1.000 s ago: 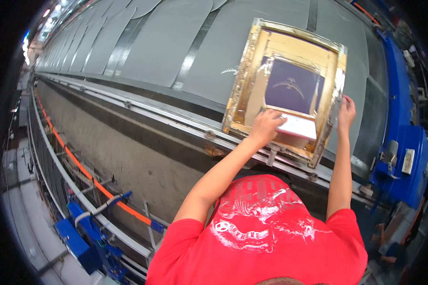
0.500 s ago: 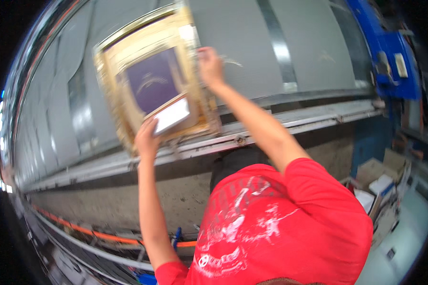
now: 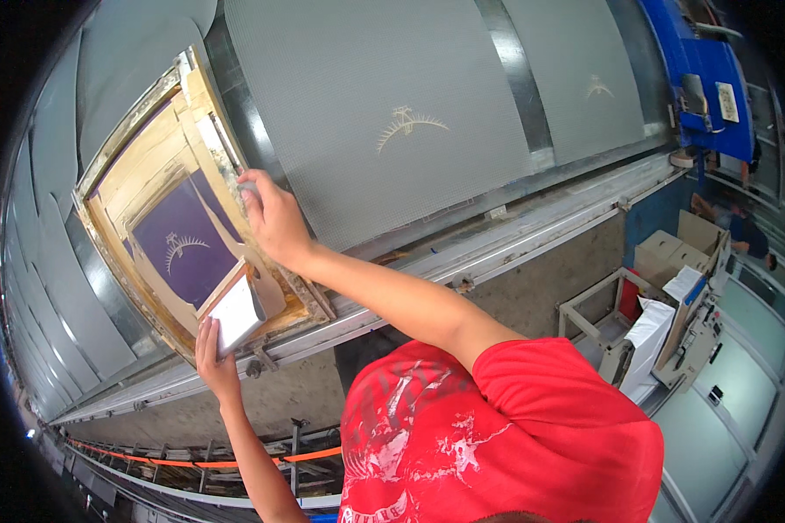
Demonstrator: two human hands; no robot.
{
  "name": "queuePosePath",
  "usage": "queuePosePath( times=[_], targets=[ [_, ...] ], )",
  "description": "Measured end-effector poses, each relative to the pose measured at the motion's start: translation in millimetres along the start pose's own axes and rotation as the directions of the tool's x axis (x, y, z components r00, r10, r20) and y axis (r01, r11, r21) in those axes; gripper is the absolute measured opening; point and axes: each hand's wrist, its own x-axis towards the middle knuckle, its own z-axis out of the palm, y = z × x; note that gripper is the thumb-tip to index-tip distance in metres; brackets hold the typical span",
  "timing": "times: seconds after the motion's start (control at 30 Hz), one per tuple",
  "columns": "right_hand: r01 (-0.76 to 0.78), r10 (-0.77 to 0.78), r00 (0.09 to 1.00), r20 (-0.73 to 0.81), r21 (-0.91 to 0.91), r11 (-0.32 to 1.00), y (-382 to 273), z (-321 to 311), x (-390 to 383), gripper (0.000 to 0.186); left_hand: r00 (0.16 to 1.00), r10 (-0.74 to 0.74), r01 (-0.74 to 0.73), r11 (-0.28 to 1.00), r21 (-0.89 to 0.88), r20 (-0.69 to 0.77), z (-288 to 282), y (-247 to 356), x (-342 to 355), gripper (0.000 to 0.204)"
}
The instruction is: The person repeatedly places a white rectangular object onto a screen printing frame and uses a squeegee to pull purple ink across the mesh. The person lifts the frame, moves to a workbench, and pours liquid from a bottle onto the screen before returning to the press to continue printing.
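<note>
My left hand is closed around a squeegee with a white face and a brown edge strip, which rests in the near end of a screen-printing frame. My right hand is closed on the right side bar of that frame. Inside the frame, tan tape surrounds a purple mesh area bearing a pale arched emblem. Right of the frame lies a grey textured sheet with the same kind of arched emblem printed on it in a light colour.
Another printed grey sheet lies farther right, and more sheets cover the left side. A metal rail runs along the table's near edge. At the right end stands a blue machine part; below it are cardboard boxes and a metal stand.
The screen frame, with both hands and the squeegee, now appears farther left and lower in view. The grey sheet and its printed emblem to the right have come more fully into sight.
</note>
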Motion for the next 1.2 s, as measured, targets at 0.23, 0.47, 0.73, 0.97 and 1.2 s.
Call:
queuePosePath(
  times=[0.23,0.47,0.73,0.97,1.2],
  targets=[
    [-0.007,0.007,0.999,-0.039,-0.006,1.000,-1.1,2.7,5.6,0.019,0.999,0.012,-0.012,1.000,-0.002,0.051,-7.6,-9.1,9.3,0.061],
    [-0.117,0.116,0.993,-0.034,-0.030,0.993,3.8,6.3,12.2,0.018,0.997,0.010,-0.005,0.998,-0.064,0.078,-17.0,-19.4,13.5,0.060],
    [-0.307,0.319,0.939,0.128,-0.101,0.946,-1.4,2.7,15.7,0.019,0.960,0.234,-0.241,0.970,0.022,0.154,-22.2,-7.4,41.2,0.064],
    [-0.318,0.317,0.948,-0.033,-0.174,0.932,0.8,33.9,2.8,0.019,0.831,0.446,-0.493,0.867,0.071,0.331,-42.6,-69.1,52.9,0.060],
    [-0.074,0.031,0.992,-0.121,-0.369,0.926,11.6,35.2,6.9,0.021,0.966,0.147,-0.111,0.979,-0.170,0.213,-83.1,-114.4,44.4,0.050]
  ],
)
